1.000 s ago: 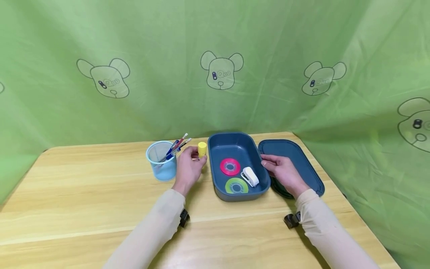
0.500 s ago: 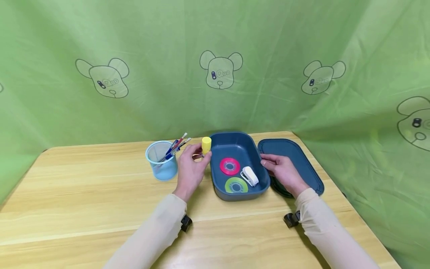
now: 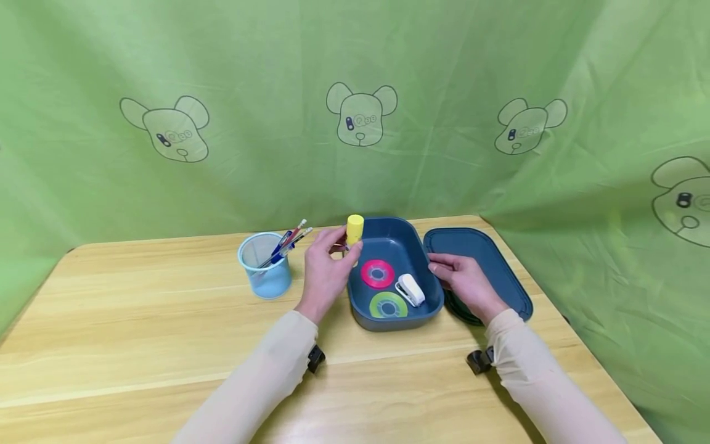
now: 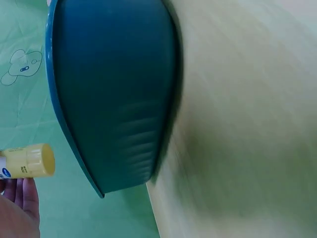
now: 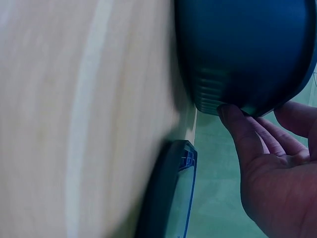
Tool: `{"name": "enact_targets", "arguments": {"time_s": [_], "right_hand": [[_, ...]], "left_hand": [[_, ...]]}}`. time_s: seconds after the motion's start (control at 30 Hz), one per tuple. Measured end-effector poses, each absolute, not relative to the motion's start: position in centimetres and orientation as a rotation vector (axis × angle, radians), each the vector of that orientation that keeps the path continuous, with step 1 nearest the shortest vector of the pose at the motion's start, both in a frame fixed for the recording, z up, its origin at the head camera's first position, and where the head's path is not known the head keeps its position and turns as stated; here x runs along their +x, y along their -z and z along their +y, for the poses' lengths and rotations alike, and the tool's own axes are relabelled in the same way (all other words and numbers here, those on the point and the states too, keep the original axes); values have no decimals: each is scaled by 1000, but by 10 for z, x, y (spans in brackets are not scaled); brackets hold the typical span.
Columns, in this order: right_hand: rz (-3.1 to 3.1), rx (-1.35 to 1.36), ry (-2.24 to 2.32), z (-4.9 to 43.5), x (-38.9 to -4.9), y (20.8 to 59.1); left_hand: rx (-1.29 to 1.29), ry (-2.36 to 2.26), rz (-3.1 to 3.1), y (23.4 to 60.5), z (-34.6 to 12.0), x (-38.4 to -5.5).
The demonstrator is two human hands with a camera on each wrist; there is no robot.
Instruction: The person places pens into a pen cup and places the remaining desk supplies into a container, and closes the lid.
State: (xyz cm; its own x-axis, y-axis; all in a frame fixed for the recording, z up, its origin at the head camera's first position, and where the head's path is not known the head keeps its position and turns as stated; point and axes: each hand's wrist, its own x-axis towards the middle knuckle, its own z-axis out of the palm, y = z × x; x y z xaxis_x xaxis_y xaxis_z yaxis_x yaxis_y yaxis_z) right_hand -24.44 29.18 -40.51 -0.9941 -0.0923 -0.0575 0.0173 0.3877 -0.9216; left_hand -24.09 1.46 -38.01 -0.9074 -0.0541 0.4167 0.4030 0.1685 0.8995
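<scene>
In the head view my left hand (image 3: 326, 268) holds a yellow glue stick (image 3: 355, 229) upright between thumb and fingers, over the left rim of a blue plastic box (image 3: 392, 240). The left wrist view shows the glue stick (image 4: 32, 161) beyond the box's outer wall (image 4: 109, 94). Inside the box lie a pink disc (image 3: 378, 264), a green disc (image 3: 379, 313) and a white stapler (image 3: 410, 288). My right hand (image 3: 465, 280) touches the box's right side with fairly straight fingers. In the right wrist view, its fingertips (image 5: 229, 115) rest against the outer wall.
A light-blue pen cup (image 3: 272, 280) with several pens and pencils stands left of the box. A blue lid (image 3: 482, 253) lies on the wooden table (image 3: 166, 320) to the right. Behind hangs a green curtain (image 3: 266, 166) with bear drawings.
My left hand has moved right and slightly up with the glue stick, from beside the box to over its left rim. The right hand has stayed at the box's right side.
</scene>
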Motion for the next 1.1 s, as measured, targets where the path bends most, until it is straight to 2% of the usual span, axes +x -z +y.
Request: {"name": "enact_targets", "arguments": {"time_s": [0.57,1.1], "right_hand": [[2524,-67,1693,289,-244,405],[2522,-66,1712,292,-244,407]], "left_hand": [[-212,1806,-2243,371,37,-280],[-131,1778,-2317,377,40,-293]]}}
